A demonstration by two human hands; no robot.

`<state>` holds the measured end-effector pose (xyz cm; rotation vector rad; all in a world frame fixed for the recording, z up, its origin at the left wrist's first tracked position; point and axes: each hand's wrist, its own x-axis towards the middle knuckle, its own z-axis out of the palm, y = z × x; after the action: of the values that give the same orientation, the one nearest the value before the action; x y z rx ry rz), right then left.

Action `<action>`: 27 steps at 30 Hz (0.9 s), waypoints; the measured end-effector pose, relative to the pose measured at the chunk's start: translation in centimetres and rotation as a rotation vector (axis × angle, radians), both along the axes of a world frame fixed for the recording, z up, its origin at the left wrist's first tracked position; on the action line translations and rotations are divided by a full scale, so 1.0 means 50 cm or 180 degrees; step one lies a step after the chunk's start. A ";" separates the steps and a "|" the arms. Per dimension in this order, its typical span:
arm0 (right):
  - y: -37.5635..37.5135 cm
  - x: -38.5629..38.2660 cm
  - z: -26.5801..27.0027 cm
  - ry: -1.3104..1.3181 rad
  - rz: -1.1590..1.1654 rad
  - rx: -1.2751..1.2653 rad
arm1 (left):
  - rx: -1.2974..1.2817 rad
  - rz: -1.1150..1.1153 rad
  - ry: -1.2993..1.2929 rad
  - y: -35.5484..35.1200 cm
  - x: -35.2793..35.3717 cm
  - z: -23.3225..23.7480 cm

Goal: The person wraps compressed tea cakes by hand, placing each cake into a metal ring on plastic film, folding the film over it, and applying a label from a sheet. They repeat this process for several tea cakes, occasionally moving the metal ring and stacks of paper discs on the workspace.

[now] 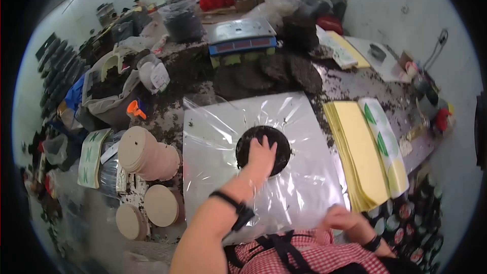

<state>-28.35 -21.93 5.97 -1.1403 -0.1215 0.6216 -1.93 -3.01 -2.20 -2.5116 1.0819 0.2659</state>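
My left hand (pixel 262 156) reaches over a dark round cake (pixel 281 161) of loose, leaf-like bits, its fingers spread and pressing on the top. Beneath the cake lies a clear plastic sheet (pixel 218 147), creased outward from it on a pale square board. My right hand (pixel 339 218) is at the near right corner of the sheet, fingers curled together; what they hold, if anything, is hidden. A stack of yellow paper sheets (pixel 355 157) lies to the right, beside a white-and-green printed wrapper (pixel 383 144).
Beige round discs stand in stacks (pixel 147 155) at left. Beyond the board are dark flat cakes (pixel 276 68) and a blue scale (pixel 242 38). A lined tub (pixel 114 86) of dark bits and an orange scoop-like item (pixel 136 109) sit at far left.
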 end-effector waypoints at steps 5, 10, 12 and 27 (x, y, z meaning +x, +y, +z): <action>0.113 0.098 -0.146 -0.3870 0.0014 -0.4661 | -0.3819 -0.0595 0.2358 0.180 -0.400 0.243; 0.188 0.251 -0.168 -0.3843 -0.0986 -0.5092 | -0.4058 0.1058 0.1536 0.247 -0.487 -0.004; 0.202 0.296 -0.152 -0.3426 -0.1209 -0.4960 | -0.3874 0.1184 0.0776 0.256 -0.457 -0.073; 0.079 0.268 -0.208 -0.1775 -0.3977 -0.3365 | -0.2476 0.0196 -0.0615 0.075 -0.060 0.006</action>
<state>-14.95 -18.00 -4.42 -2.0511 0.4888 -0.8873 -4.91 0.74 -1.92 -3.1457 1.1839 -0.4695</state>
